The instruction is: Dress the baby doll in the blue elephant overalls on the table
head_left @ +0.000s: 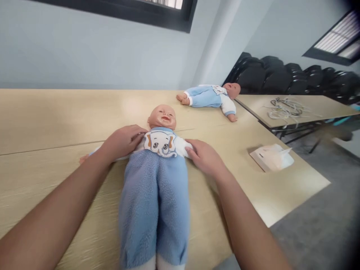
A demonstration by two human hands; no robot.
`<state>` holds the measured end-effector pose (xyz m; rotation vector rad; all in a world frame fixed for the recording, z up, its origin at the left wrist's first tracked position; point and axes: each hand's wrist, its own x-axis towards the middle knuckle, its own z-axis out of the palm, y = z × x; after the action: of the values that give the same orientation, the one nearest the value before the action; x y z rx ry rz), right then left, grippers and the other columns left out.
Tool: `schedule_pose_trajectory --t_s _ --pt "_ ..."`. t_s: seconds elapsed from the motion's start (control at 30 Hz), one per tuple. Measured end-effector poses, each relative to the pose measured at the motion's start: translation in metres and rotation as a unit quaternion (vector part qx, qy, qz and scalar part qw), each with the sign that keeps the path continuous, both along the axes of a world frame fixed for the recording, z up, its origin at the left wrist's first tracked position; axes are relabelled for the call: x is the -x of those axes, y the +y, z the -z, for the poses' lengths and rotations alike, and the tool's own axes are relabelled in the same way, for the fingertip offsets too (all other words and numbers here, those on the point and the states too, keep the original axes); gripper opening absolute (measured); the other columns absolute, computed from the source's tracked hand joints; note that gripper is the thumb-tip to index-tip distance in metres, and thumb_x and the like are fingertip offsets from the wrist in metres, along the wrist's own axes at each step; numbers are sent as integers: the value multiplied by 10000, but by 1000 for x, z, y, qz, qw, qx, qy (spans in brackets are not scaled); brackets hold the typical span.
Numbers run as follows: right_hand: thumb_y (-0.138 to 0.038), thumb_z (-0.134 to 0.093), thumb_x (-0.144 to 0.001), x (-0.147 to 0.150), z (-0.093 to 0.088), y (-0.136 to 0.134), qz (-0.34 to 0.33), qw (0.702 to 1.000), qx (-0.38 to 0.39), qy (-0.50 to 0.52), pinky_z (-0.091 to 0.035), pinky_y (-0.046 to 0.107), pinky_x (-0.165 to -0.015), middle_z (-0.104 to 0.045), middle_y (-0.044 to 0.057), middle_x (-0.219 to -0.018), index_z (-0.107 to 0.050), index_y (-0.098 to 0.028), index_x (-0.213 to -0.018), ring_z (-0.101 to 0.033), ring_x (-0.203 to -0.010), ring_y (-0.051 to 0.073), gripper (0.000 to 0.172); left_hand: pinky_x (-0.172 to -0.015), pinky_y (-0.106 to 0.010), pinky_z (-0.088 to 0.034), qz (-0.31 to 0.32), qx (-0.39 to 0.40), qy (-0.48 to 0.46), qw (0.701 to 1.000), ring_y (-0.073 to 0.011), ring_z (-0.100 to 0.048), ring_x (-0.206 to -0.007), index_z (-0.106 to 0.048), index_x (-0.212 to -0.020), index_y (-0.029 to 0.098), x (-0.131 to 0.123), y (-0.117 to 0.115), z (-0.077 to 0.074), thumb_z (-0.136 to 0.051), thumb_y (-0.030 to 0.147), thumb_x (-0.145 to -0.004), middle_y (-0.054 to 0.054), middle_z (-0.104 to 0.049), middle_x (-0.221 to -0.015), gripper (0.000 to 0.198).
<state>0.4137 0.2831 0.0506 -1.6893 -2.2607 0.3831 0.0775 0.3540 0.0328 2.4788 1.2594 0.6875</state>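
Note:
A baby doll [157, 187] in blue fleece trousers and a white top lies on its back on the wooden table [56, 123], its head toward the wall. An elephant patch [161, 144] covers its chest. My left hand [123, 141] is closed around the doll's sleeve near the shoulder, on the left of the picture. On the other side my right hand [204, 155] grips the other white sleeve, thumb and fingers around it. The doll's right-side forearm is hidden behind my right hand, and its feet are cut off by the bottom edge.
A second doll [208, 95] in similar clothes lies farther back at the table's right end. A tissue packet [271, 157] rests near the right edge. Tangled cables [287, 108] lie on another table, with stacked black chairs [250, 75] behind.

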Motion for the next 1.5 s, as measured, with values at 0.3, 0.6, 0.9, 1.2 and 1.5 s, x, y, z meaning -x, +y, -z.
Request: schedule_pose_trajectory --t_s 0.3,0.6,0.9,1.2,1.5 --pt "-244 -793 -832 -67 -5 -14 37 996 70 30 -516 413 -1006 -754 59 -1279 -726 -267 -1295 -685 -1129 304 469 -763 -385 -509 -78 26 65 994 -274 -698 -913 -723 -1038 277 3 0 3 -410 552 -1001 -54 -775 -1057 418" --pt "-250 -499 -1015 -70 -9 -21 58 993 94 49 -496 445 -1099 -682 82 -1428 -664 -243 -1400 -647 -1272 287 418 -732 -369 -466 -87 14 75 993 -266 -674 -889 -680 -1061 291 4 0 7 -430 486 -996 -43 -746 -1047 324" --pt "-241 -748 -877 -63 -7 -19 12 995 96 6 -529 383 -1006 -744 60 -1278 -717 -250 -1305 -691 -1131 278 429 -745 -324 -463 -84 -2 102 991 -237 -649 -928 -684 -1132 227 2 -2 6 -400 446 -1006 -55 -747 -1089 381" --pt "-265 -738 -883 -60 -11 -23 20 994 111 -15 -535 339 -876 -760 73 -1244 -718 -223 -1260 -711 -1031 267 379 -834 -412 -517 -197 -53 133 970 -297 -651 -977 -704 -1046 218 9 -32 -15 -412 476 -1024 -75 -732 -1017 390" --pt "-344 -770 -804 -65 -15 -23 67 986 134 -74 -442 298 -657 -783 85 -1008 -759 -192 -983 -691 -810 232 235 -1023 -465 -514 -204 43 67 976 -352 -653 -1205 -598 -1414 190 81 -84 12 -520 632 -944 -145 -698 -1363 650"
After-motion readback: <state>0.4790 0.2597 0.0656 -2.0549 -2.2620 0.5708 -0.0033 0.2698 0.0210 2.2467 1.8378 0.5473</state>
